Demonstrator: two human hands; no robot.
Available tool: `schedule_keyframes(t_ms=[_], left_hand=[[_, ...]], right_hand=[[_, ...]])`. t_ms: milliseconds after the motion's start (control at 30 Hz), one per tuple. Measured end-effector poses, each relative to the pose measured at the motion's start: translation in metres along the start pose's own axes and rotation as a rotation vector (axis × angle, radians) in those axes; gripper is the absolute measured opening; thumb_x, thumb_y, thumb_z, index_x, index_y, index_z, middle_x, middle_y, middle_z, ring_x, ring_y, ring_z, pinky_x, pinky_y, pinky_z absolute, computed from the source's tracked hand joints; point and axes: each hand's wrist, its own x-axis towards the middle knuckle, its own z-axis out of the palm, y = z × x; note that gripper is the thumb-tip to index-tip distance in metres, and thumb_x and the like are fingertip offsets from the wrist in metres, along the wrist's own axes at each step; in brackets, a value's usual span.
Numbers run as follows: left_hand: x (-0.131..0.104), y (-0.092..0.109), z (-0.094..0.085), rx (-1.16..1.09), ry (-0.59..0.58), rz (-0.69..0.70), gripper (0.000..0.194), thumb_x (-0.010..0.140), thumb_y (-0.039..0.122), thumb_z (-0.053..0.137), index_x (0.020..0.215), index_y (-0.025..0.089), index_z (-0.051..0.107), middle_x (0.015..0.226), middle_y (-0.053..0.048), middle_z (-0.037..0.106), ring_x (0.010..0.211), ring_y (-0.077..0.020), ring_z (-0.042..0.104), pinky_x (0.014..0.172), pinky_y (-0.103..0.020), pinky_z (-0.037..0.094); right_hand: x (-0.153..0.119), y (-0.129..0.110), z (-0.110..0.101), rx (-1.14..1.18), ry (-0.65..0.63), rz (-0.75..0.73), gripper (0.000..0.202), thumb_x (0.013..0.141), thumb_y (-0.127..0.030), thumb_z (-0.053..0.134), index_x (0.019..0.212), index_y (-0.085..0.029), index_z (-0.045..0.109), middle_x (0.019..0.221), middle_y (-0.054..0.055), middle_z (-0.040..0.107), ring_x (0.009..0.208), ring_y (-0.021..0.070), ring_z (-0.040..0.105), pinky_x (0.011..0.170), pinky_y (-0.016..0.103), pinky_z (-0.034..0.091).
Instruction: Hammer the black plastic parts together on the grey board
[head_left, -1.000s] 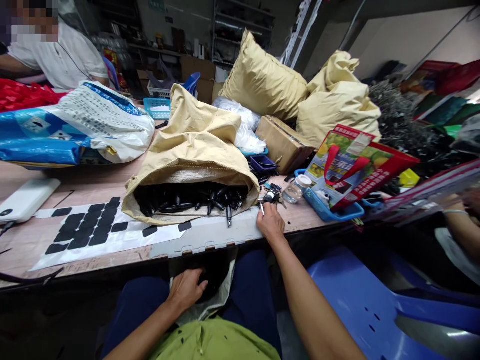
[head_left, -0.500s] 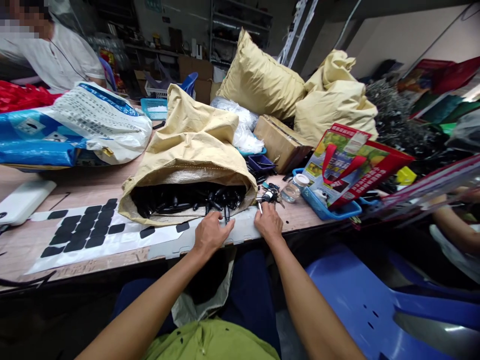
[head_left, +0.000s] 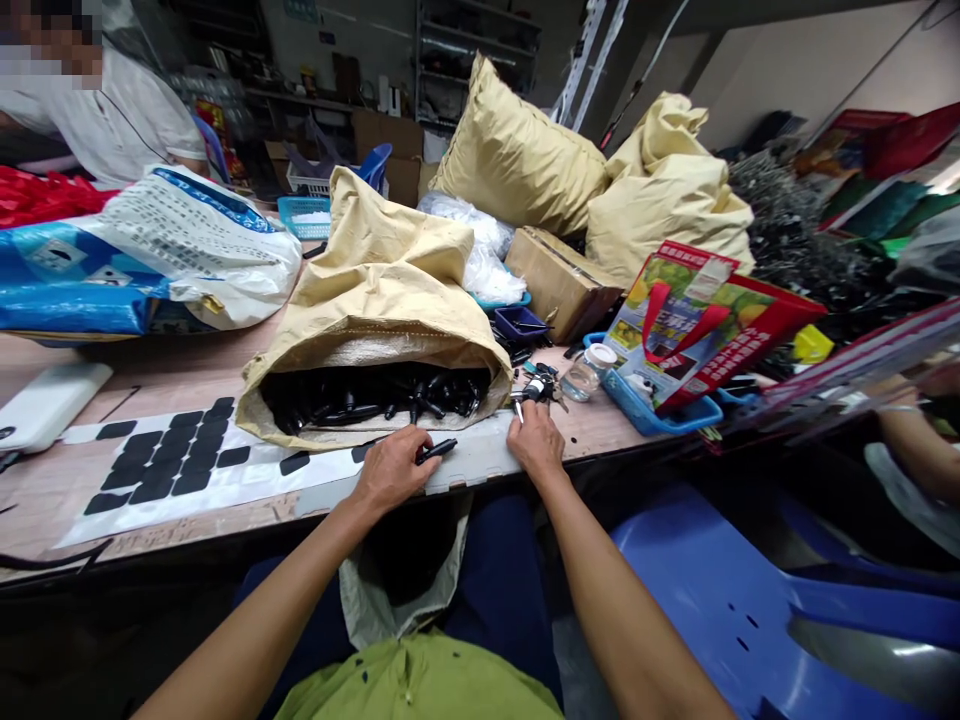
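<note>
My left hand (head_left: 394,465) is closed on a slim black pen-shaped piece (head_left: 439,451), which points to the right above the grey board (head_left: 472,455) at the table's front edge. Just behind it lies the open mouth of a cream woven sack (head_left: 397,290), with many similar black pieces (head_left: 349,395) inside. My right hand (head_left: 536,440) rests at the board's right end, fingers curled round a thin white stick-like thing (head_left: 518,410) that shows only in part. A bunch of keys (head_left: 541,385) lies just beyond those fingers.
Black rounded patches (head_left: 161,465) lie on a white sheet at left. A clear jar (head_left: 587,374) and a blue basket (head_left: 660,415) stand at right. Between my knees hangs an open bag (head_left: 360,610). A blue chair (head_left: 697,580) is at right; a person (head_left: 127,110) sits across the table.
My left hand has drawn back leftward from the sack's mouth, and the black piece has swung from pointing into the sack to lying sideways. My right hand has hardly moved.
</note>
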Motion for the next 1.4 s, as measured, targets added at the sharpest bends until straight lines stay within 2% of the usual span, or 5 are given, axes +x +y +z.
schedule_keyframes(t_ms=[500,700,900,1267,1400], left_hand=[[-0.009,-0.026,0.006,-0.133,0.057,0.117,0.016,0.087,0.037,0.070,0.096,0.024,0.072,0.090,-0.003,0.067,0.088,-0.0201,0.061,0.080,-0.031,0.046],[-0.006,-0.028,0.007,-0.148,0.039,0.085,0.015,0.084,0.034,0.074,0.094,0.024,0.075,0.088,-0.002,0.067,0.092,-0.0204,0.062,0.083,-0.031,0.045],[-0.005,-0.029,0.008,-0.183,0.034,0.064,0.014,0.084,0.034,0.075,0.094,0.024,0.077,0.085,-0.001,0.066,0.089,-0.0192,0.061,0.081,-0.030,0.044],[-0.005,-0.029,0.009,-0.213,0.075,0.074,0.009,0.082,0.030,0.077,0.088,0.022,0.076,0.084,-0.001,0.064,0.085,-0.0181,0.060,0.078,-0.030,0.043],[-0.006,-0.029,0.009,-0.220,0.077,0.074,0.012,0.080,0.029,0.079,0.090,0.022,0.077,0.085,-0.001,0.065,0.087,-0.0185,0.061,0.079,-0.030,0.043]], right_hand=[[-0.002,0.006,-0.006,0.110,0.056,0.006,0.032,0.101,-0.028,0.042,0.126,-0.018,0.061,0.120,0.012,0.064,0.105,0.0238,0.062,0.087,0.032,0.046],[-0.042,0.001,-0.021,0.502,0.281,-0.067,0.045,0.104,-0.029,0.032,0.137,-0.010,0.056,0.127,0.018,0.064,0.121,0.0258,0.059,0.104,0.037,0.046],[-0.097,-0.042,-0.031,0.725,0.097,-0.430,0.043,0.105,-0.029,0.039,0.143,-0.020,0.057,0.125,0.012,0.068,0.117,0.0226,0.064,0.104,0.036,0.051],[-0.114,-0.067,-0.026,0.490,-0.005,-0.470,0.045,0.103,-0.020,0.040,0.144,-0.021,0.059,0.100,0.008,0.067,0.087,0.0193,0.069,0.081,0.027,0.056],[-0.113,-0.063,-0.025,0.532,0.059,-0.419,0.045,0.103,-0.020,0.041,0.145,-0.022,0.058,0.104,0.009,0.068,0.095,0.0201,0.068,0.089,0.029,0.055]])
